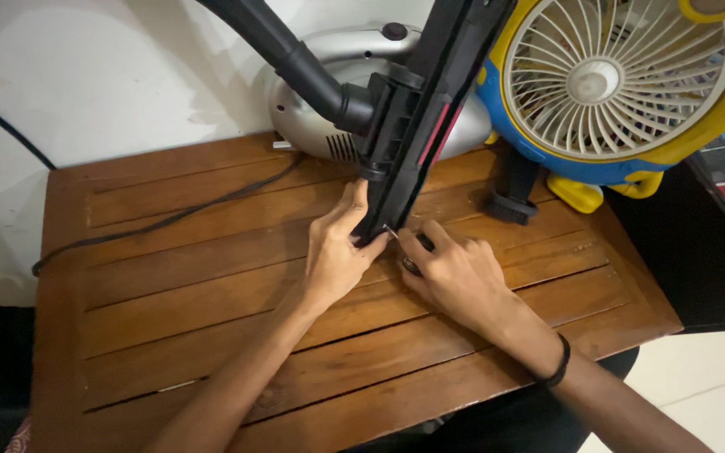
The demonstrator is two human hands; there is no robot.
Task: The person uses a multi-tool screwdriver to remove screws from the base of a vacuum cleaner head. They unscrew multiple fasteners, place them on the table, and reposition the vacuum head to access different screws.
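Standing on end near the middle of the wooden slatted table (211,335), the black vacuum floor nozzle (417,126) leans slightly to the right, its lower end resting on the boards between the two hands. The left hand (337,252) comes in from the near left with the forearm stretched along the slats, its fingers curled around the nozzle's lower left edge and the thumb laid up along the side. The right hand (455,273) comes in from the near right, wrist bent and wearing a dark wristband (560,362), its fingers clenched around a small screwdriver (404,243) whose thin metal tip touches the nozzle's bottom end. A black tube (295,59) joins the nozzle from the far left. Just behind stands the silver vacuum body (329,84), touching the white wall, with a black cord (169,218) trailing left across the table. To the far right sits a yellow and blue fan (623,84), and a small black brush attachment (513,197) stands beneath it, just right of the nozzle.
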